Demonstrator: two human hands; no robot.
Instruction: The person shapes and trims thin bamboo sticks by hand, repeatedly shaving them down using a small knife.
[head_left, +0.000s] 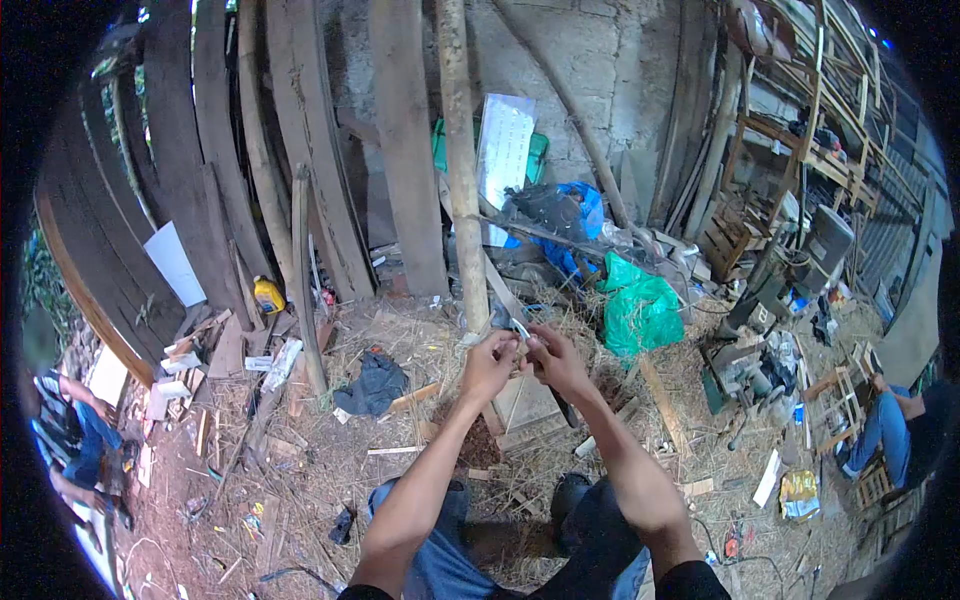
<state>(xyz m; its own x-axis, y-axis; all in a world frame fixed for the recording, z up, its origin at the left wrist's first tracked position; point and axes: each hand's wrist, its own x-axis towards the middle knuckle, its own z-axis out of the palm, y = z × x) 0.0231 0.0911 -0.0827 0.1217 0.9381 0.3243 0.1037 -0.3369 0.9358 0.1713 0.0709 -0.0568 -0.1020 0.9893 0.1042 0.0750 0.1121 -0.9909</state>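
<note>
My left hand (488, 362) and my right hand (556, 358) meet in front of me, above my knees, with fingers bent and pinched together. A small slim white piece (519, 328) pokes up between the fingertips, mostly covered by them; its kind is unclear. Just beyond it, a long greyish strip (503, 288) slants up to the left, and whether it touches my fingers I cannot tell. Under my right wrist shows a dark narrow thing (566, 410), partly hidden by the forearm. Pale boards (527, 405) lie on the ground below my hands.
A wooden post (463, 180) stands straight ahead. Around it are a green plastic bag (640, 305), a dark cloth (374, 385) and a yellow bottle (268, 294). Straw and wood scraps litter the ground. People sit at the left (85, 430) and right (885, 430).
</note>
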